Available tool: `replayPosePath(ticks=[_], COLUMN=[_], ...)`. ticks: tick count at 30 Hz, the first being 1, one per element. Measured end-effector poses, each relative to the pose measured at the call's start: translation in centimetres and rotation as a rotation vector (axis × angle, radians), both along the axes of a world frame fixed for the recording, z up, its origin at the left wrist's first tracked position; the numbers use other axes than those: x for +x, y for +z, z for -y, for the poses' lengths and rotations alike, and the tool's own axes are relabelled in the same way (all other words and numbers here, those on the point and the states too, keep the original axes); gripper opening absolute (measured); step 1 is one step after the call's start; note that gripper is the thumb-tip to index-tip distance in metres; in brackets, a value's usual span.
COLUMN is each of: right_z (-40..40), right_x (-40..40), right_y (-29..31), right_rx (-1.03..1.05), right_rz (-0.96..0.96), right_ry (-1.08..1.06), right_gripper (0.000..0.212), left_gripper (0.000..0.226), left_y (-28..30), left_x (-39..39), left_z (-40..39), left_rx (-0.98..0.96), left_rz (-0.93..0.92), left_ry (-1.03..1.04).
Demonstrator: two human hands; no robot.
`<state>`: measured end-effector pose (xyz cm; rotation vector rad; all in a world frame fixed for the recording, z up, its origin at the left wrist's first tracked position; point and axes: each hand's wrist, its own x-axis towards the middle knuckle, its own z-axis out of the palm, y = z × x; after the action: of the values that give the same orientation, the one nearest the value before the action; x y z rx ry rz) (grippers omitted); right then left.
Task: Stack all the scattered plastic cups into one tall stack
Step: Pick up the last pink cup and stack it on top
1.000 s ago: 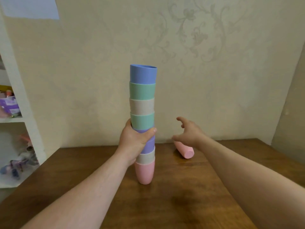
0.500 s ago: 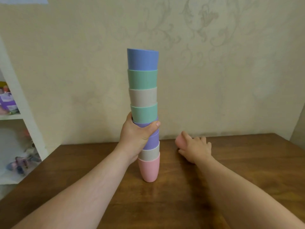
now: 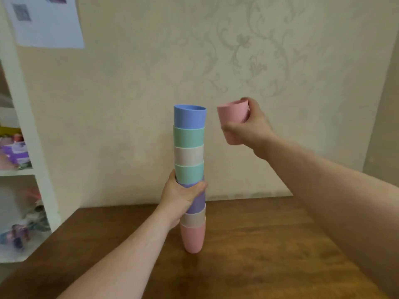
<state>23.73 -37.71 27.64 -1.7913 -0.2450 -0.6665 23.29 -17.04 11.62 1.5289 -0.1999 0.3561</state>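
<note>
A tall stack of several plastic cups point(image 3: 189, 156) stands upright on the wooden table point(image 3: 259, 244), pink at the bottom and blue on top. My left hand point(image 3: 180, 196) is wrapped around the stack's lower middle, over a purple cup. My right hand point(image 3: 250, 127) holds a single pink cup point(image 3: 232, 114) in the air, mouth up and slightly tilted. That cup hangs just right of the stack's blue top cup point(image 3: 189, 116), at about the same height, apart from it.
A papered wall rises right behind the table. A white shelf unit point(image 3: 26, 147) with toys and small items stands at the left. A sheet of paper point(image 3: 47, 22) hangs on the wall at upper left.
My right hand closed on the pink cup that lay on the table behind the stack and lifted it up beside the stack's top. My left hand kept its hold on the stack.
</note>
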Motion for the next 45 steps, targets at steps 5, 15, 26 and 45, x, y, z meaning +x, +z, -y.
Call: replayPosePath(ticks=[5, 15, 26, 45], right_z=[-3.7, -8.6, -9.0, -7.1], right_x=[-3.2, -2.4, -2.7, -2.5], right_y=[6.6, 5.9, 0.9, -24.9], right_rx=[0.138, 0.064, 0.136, -0.225], right_rz=[0.201, 0.056, -0.126, -0.582], right_ry=[0.134, 0.221, 0.423, 0.242], right_gripper=[0.082, 0.076, 0.063, 0.072], left_gripper=[0.041, 0.048, 0.042, 0.102], left_y=[0.3, 0.1, 0.7, -12.3], left_x=[-0.5, -0.6, -1.2, -0.9], left_z=[-0.5, -0.7, -0.6, -3.4], left_rx=[0.043, 0.076, 0.056, 0.386], left_rz=[-0.01, -0.008, -0.002, -0.387], left_ry=[-0.029, -0.032, -0.087, -0.002])
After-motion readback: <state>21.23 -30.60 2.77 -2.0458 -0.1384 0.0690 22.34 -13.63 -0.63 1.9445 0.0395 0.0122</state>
